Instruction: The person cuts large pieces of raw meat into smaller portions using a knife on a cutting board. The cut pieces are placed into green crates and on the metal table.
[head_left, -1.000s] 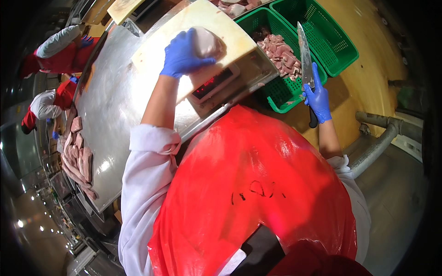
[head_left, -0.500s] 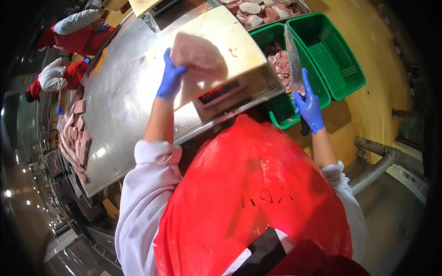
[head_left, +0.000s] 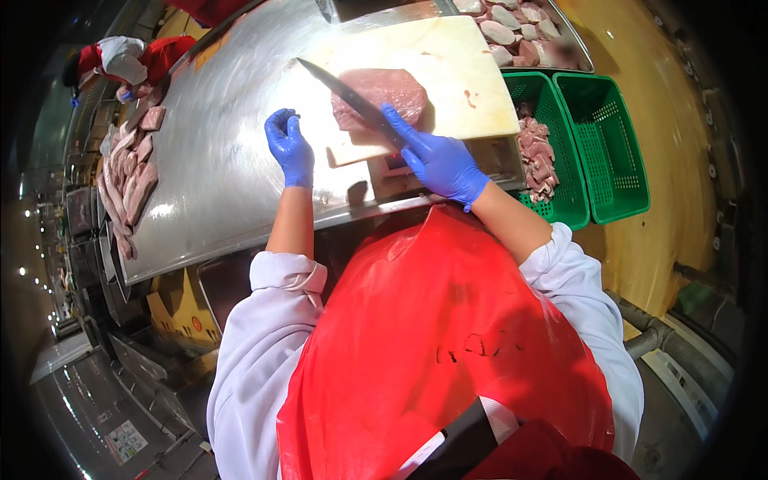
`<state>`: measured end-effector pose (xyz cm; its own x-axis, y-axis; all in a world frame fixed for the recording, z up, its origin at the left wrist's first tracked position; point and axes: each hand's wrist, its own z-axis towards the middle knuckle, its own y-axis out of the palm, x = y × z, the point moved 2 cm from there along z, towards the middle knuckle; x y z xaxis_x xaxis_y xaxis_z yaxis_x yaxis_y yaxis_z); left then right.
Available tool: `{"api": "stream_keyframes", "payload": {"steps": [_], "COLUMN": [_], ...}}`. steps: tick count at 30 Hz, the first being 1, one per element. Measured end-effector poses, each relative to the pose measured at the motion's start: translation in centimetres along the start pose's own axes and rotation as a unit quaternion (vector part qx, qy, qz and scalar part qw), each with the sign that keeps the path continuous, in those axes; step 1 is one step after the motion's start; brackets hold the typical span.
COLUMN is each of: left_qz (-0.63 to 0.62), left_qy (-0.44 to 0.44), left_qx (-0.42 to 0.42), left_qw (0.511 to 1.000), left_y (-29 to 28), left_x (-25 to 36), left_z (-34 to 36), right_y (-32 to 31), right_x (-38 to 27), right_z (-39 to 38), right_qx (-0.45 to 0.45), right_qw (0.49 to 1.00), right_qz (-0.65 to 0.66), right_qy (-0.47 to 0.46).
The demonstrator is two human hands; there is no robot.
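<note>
A thick slab of pink raw meat (head_left: 396, 90) is set on a pale cutting board (head_left: 460, 48), toward the board's near left part. It is crossed diagonally by the blade of a long knife (head_left: 340, 86), its tip pointed to the far left; whether the meat is touched by the edge cannot be told. The knife is gripped by the blue-gloved right hand (head_left: 442, 166), fingers wrapped around the handle and forefinger stretched along the blade. The blue-gloved left hand (head_left: 290, 150) is held above the metal worktop (head_left: 216, 152), left of the board, fingers curled inward; whether the fingertips meet cannot be told. To the right, meat trimmings (head_left: 538, 156) are held in one of two green baskets (head_left: 603, 152). Beyond these, a tray is filled with meat pieces (head_left: 516, 30).
</note>
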<state>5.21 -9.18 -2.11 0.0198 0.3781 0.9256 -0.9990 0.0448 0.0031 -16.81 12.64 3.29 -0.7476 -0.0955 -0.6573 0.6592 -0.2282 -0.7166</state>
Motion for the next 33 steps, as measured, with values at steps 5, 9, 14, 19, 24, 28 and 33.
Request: {"api": "stream_keyframes", "payload": {"steps": [5, 9, 14, 19, 24, 28, 33], "left_qz": [0.050, 0.125, 0.181, 0.439, 0.305, 0.250, 0.243], "left_qy": [0.074, 0.126, 0.283, 0.296, 0.239, 0.152, 0.215], "left_qx": [0.032, -0.006, -0.136, -0.257, -0.185, -0.205, -0.222], "left_qw": [0.996, 0.984, 0.932, 0.808, 0.903, 0.934, 0.920], "left_y": [-2.4, -3.1, 0.5, 5.1, 2.7, 2.4, 2.5], "left_x": [1.1, 3.4, 6.7, 8.3, 4.8, 4.8, 4.2], "left_z": [-2.2, -3.8, -6.3, -7.0, -6.2, -6.3, -5.9], "right_y": [0.5, -2.9, -7.8, -11.0, -7.1, -0.8, 2.1], "right_x": [-0.8, -1.7, -1.9, 0.3, -0.6, -3.0, -5.3], "right_z": [-1.0, -6.1, -10.3, -12.6, -8.5, -1.3, 3.2], "right_qx": [-0.072, -0.180, -0.249, -0.185, -0.050, 0.020, -0.090], "right_qw": [0.992, 0.955, 0.942, 0.976, 0.990, 0.999, 0.975], "right_qz": [-0.105, -0.230, -0.218, -0.075, 0.033, -0.021, -0.197], "right_qy": [0.019, 0.046, 0.055, 0.082, 0.125, 0.028, 0.044]}}
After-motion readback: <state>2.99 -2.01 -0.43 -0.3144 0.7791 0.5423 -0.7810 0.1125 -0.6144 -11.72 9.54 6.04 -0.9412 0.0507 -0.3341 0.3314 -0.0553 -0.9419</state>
